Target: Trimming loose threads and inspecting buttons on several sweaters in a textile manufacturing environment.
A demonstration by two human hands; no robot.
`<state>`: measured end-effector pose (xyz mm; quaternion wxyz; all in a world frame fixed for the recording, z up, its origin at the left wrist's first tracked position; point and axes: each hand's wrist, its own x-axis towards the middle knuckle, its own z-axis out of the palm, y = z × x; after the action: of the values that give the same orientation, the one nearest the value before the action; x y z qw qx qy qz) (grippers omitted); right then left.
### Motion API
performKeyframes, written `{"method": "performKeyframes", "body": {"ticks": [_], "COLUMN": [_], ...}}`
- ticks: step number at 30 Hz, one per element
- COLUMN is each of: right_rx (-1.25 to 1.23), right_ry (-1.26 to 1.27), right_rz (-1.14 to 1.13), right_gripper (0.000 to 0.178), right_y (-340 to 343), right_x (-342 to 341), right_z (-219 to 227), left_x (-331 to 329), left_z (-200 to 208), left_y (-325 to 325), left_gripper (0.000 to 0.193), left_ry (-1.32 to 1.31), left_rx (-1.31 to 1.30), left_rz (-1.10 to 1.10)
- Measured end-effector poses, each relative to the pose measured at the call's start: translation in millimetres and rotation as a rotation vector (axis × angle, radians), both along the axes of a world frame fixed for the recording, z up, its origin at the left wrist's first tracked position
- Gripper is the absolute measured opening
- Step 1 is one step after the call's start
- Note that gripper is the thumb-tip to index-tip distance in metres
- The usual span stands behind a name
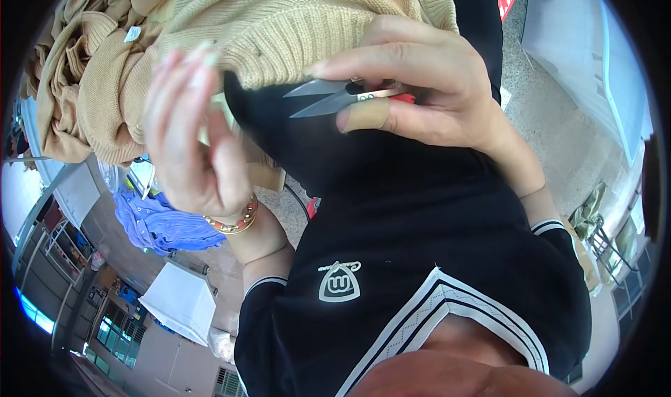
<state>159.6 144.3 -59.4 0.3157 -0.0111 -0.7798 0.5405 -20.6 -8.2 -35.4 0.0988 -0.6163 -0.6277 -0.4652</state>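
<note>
Through the head camera I have the beige sweater (pixel 279 9) laid out ahead of the body, its ribbed edge (pixel 286 47) facing me just above the black shirt (pixel 398 201). My right hand (pixel 423 82) grasps a small pair of scissors (pixel 325 106) between thumb and fingers, the pointed blades parted and aimed left, just below that edge; a tan bandage (pixel 368 114) wraps the thumb. My left hand (pixel 196 142) is raised beside the left end of the ribbing, fingers bent and blurred, so I cannot tell whether it pinches anything or is free. I would expect the knit to be soft, limp and fairly light, stretchy along the ribs and easy to snag, so I'd take it flat between thumb and fingertips close to the ribbed edge, without pulling hard. The scissors look light and stiff, with thin, sharp tips; their place to hold is the rear, behind the blades, as the right hand does, with the left fingertips well away from the points. More beige knitwear (pixel 108 75) lies heaped to the left, a white tag (pixel 133 33) showing on it, and below that hangs a bunched blue garment (pixel 168 219).
</note>
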Motion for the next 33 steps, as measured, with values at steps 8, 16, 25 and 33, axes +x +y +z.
{"method": "performKeyframes", "body": {"ticks": [8, 16, 25, 33], "right_rx": [0.116, 0.336, 0.438, 0.436], "right_ry": [-0.089, -0.256, -0.393, -0.421], "right_rz": [0.061, -0.050, -0.126, -0.151], "right_gripper": [0.041, 0.035, 0.033, 0.033], "right_y": [25, 17, 10, 8], "right_x": [-1, -19, -20, -17], "right_z": [21, 61, 77, 80], "left_x": [6, 7, 5, 6], "left_z": [-29, -33, -33, -33], "left_y": [-2, -3, -1, -1], "left_gripper": [0.021, 0.022, 0.024, 0.024], "left_ry": [-0.138, -0.166, -0.133, -0.130], "left_rx": [0.097, 0.122, 0.123, 0.132], "left_rz": [-0.042, -0.065, -0.084, -0.077]}}
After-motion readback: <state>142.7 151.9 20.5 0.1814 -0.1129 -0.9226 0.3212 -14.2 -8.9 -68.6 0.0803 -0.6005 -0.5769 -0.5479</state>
